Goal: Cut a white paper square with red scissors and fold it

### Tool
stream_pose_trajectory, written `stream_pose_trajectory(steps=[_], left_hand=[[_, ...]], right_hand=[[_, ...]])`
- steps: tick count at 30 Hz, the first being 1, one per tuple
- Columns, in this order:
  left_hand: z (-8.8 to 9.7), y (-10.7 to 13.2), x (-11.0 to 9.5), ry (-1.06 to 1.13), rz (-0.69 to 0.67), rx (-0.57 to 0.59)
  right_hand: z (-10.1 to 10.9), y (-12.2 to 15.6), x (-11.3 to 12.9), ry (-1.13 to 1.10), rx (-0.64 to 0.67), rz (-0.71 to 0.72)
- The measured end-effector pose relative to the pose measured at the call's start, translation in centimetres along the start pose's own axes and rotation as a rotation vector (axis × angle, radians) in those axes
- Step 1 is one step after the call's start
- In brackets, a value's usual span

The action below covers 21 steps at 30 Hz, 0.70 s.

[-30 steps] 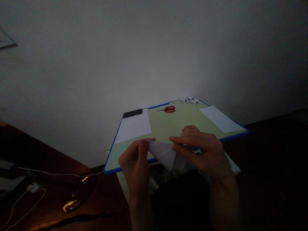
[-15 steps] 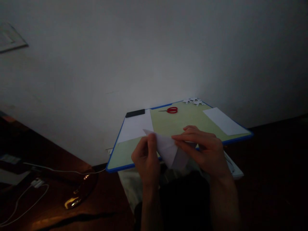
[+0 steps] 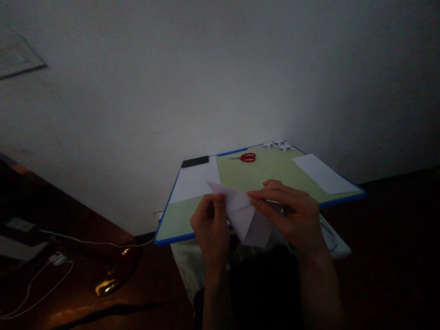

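A folded sheet of white paper (image 3: 244, 220) is held up between both hands, above the near edge of the table. Its pointed corner sticks out past my left thumb, and creased flaps hang downward. My left hand (image 3: 211, 222) pinches the left side between thumb and curled fingers. At the upper right edge, my right hand (image 3: 290, 208) grips the paper with thumb and fingertips. Part of the paper is hidden behind the right fingers.
Red-handled scissors (image 3: 246, 157) lie on the green, blue-edged tabletop (image 3: 271, 169). Behind them sits a pile of small folded white paper pieces (image 3: 280, 145). A dark flat object (image 3: 195, 162) rests on white paper (image 3: 195, 183) at left; another white sheet (image 3: 323, 174) lies right.
Both hands keep their hold on the folded paper, which has barely shifted. The lower flap hangs slightly more open. The whole view has moved a little.
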<state>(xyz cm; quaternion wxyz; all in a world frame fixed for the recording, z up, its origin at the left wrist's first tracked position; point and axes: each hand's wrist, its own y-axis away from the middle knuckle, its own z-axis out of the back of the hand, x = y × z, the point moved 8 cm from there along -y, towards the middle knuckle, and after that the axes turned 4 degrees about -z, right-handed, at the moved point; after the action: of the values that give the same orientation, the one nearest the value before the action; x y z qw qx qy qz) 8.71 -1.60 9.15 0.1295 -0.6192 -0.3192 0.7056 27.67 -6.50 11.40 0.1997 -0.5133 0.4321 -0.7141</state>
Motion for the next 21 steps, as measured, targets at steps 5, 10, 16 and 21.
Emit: stream_pose_trajectory(steps=[5, 10, 16, 21], left_hand=[[-1.6, 0.3, 0.2, 0.105, 0.090, 0.119], [-1.2, 0.1, 0.6, 0.053, 0.075, 0.114], [-0.3, -0.2, 0.7, -0.033, 0.000, 0.104], [-0.3, 0.1, 0.5, 0.034, -0.010, 0.086]], right_hand=[[0.8, 0.2, -0.5, 0.007, -0.043, -0.041], [0.6, 0.1, -0.5, 0.039, -0.059, -0.024], [0.0, 0.0, -0.6, 0.036, -0.047, -0.010], [0.0, 0.1, -0.7, 0.024, -0.042, -0.029]])
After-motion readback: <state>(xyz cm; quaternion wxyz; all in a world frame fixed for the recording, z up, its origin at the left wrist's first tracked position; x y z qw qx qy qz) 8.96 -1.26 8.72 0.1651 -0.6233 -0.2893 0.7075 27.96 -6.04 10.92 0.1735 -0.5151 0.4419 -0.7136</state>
